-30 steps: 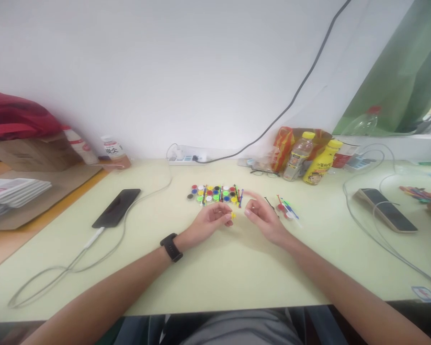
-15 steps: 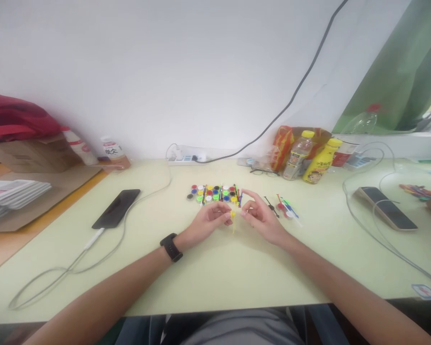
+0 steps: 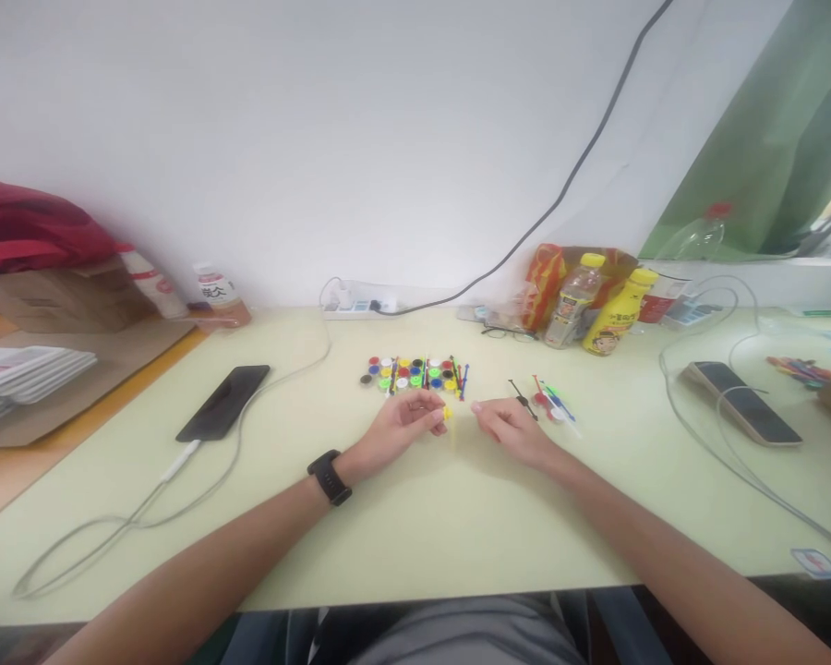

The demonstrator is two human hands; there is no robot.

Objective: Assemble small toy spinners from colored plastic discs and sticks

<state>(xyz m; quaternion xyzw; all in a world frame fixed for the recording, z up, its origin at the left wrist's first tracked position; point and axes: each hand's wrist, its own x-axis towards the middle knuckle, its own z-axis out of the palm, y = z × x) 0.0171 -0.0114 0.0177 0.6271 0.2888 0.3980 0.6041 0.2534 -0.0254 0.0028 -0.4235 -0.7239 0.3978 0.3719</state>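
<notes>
My left hand (image 3: 412, 420) is closed, pinching a small yellow disc (image 3: 447, 414) between thumb and fingertips. Beside the disc shows a pale yellow blur (image 3: 455, 432), as of a thin yellow stick in fast motion. Just to the right is my right hand (image 3: 512, 427), fingers curled in and no object visible in them; it stands apart from the disc. Beyond the hands lie rows of coloured discs (image 3: 403, 382) with thin coloured sticks (image 3: 463, 380) among them. Right of these, near my right hand, are a black disc with a stick (image 3: 523, 401) and several red, white, blue and green pieces (image 3: 552, 403).
A phone (image 3: 225, 404) on a charging cable lies at left, with a drink bottle (image 3: 222, 296) behind. Bottles (image 3: 574, 300), glasses (image 3: 509, 332) and a power strip (image 3: 360, 305) line the wall. A dark-topped device (image 3: 744, 402) and loose cables are at right.
My right hand's raised index finger has curled in, and the hand has drawn slightly right of the yellow disc. The yellow stick has gone from fairly distinct to blurred. My left hand stays put.
</notes>
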